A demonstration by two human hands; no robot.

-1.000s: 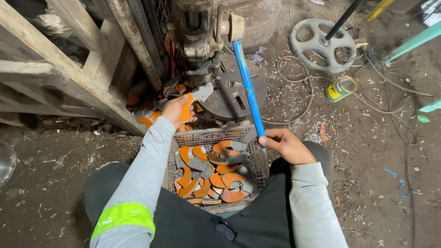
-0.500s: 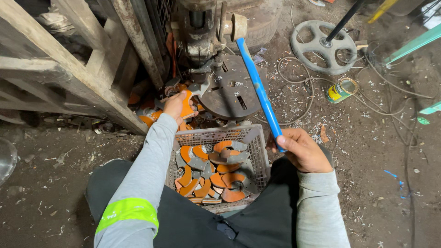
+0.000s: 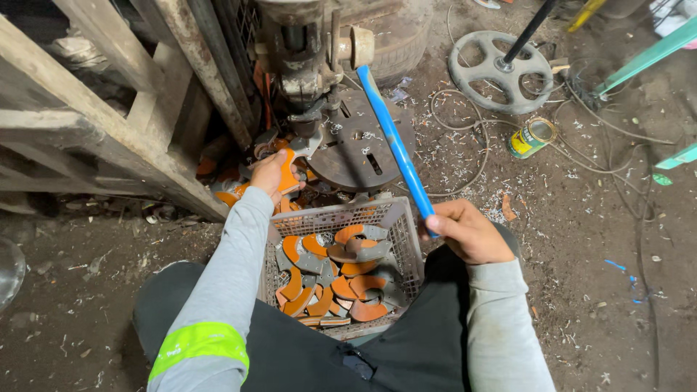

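Your left hand (image 3: 270, 174) has an orange curved piece (image 3: 288, 172) pinched between thumb and fingers, holding it up against the underside of the grimy press head (image 3: 308, 65), just left of the round slotted table (image 3: 359, 149). Your right hand (image 3: 470, 231) is wrapped in a closed fist around the lower end of the blue lever handle (image 3: 396, 149), which slants up and left to the machine. Between your knees sits a grey plastic crate (image 3: 406, 239) full of more orange and grey crescent pieces (image 3: 341, 279), with a few loose ones on the ground beside your left hand. Further right on the dirt floor lie a grey spoked wheel (image 3: 501, 72) and a small tin can (image 3: 531, 136) among tangled wires.
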